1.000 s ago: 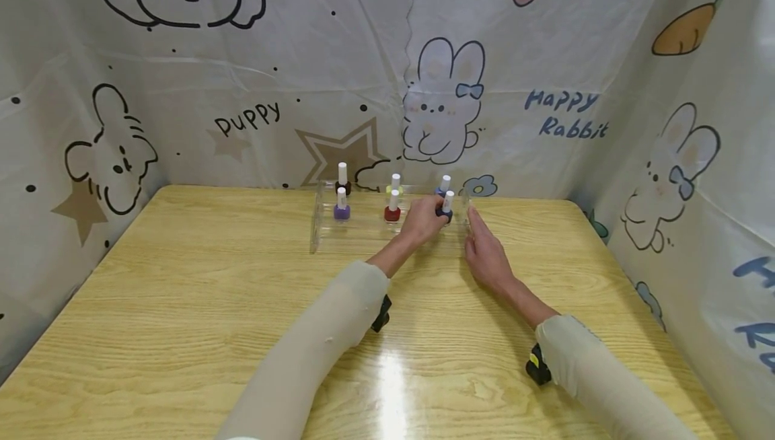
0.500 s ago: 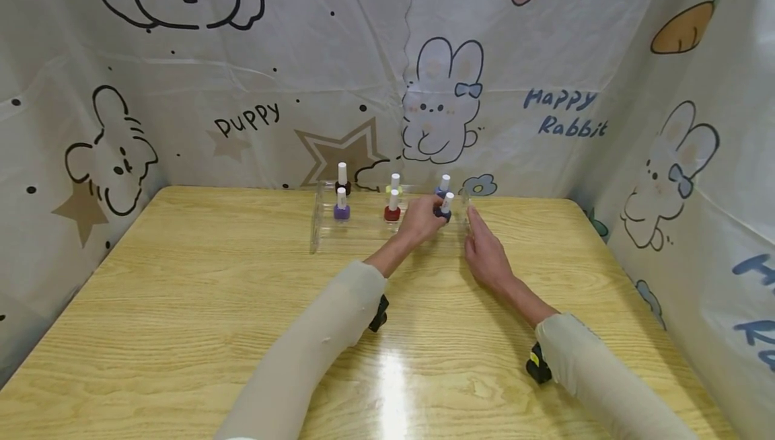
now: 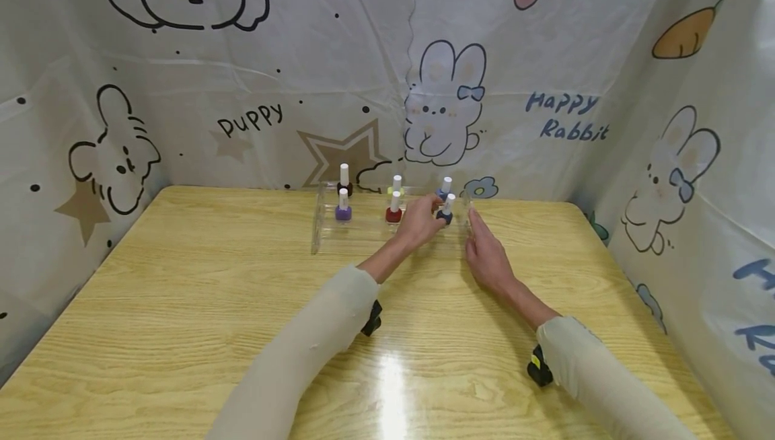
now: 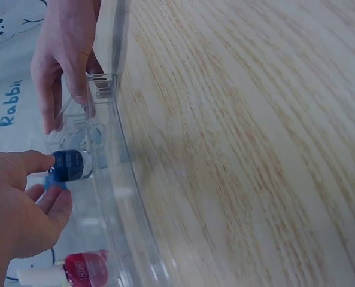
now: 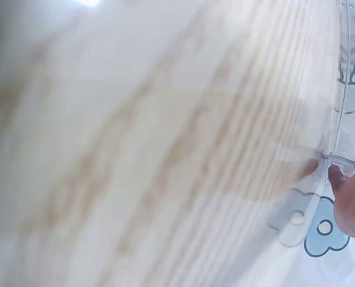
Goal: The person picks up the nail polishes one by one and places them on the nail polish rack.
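Observation:
A clear tiered rack (image 3: pixel 363 243) holds several white-capped nail polish bottles near the table's back edge. My left hand (image 3: pixel 419 219) is at the dark blue nail polish (image 3: pixel 445 216) in the front row's right place; its cap tilts slightly right. In the left wrist view the left thumb (image 4: pixel 38 160) reaches that bottle's shoulder, while the other fingers are spread apart below it. My right hand (image 3: pixel 487 255) rests with straight fingers along the rack's right end panel. Left of the left hand stand a red nail polish (image 3: pixel 393 215) and a purple nail polish (image 3: pixel 343 213).
Behind the front row are a dark nail polish (image 3: pixel 344 181), a yellow-green nail polish (image 3: pixel 396 186) and a lighter blue nail polish (image 3: pixel 445 188). A printed cloth (image 3: pixel 514 70) hangs behind and beside the wooden table (image 3: pixel 200 305).
My left fingers have loosened and spread from the dark blue nail polish, so more of it shows. My right hand stays against the rack's end.

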